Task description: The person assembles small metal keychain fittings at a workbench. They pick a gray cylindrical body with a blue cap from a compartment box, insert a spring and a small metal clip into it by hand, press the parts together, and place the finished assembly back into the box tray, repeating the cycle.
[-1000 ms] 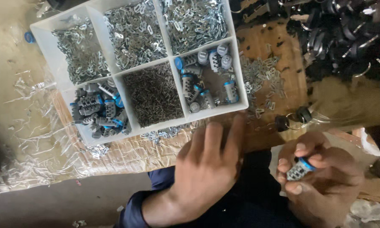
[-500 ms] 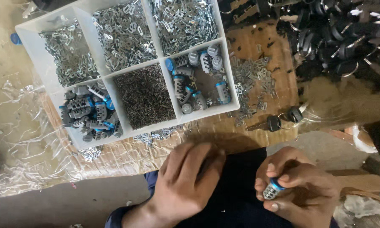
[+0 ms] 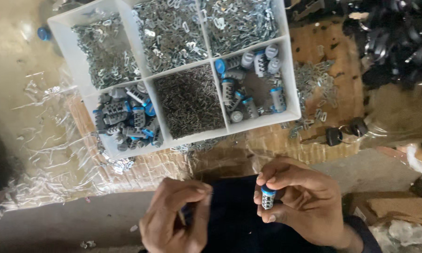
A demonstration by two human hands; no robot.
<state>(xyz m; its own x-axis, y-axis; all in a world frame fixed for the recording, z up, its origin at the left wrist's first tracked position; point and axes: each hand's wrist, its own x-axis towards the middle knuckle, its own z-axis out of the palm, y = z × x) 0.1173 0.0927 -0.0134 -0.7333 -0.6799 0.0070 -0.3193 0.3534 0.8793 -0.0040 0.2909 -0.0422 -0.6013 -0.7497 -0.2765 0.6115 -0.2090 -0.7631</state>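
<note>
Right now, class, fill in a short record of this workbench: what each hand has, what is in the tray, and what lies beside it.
right hand: holds a small cylinder with a blue cap, upright between the fingertips
left hand: fingers pinched together, seemingly on a thin pin, too small to be sure
tray: white, six compartments
tray contents: small metal clips in the back row; dark pins front middle; blue-capped cylinders on both sides of them
beside tray: loose clips, keys
</note>
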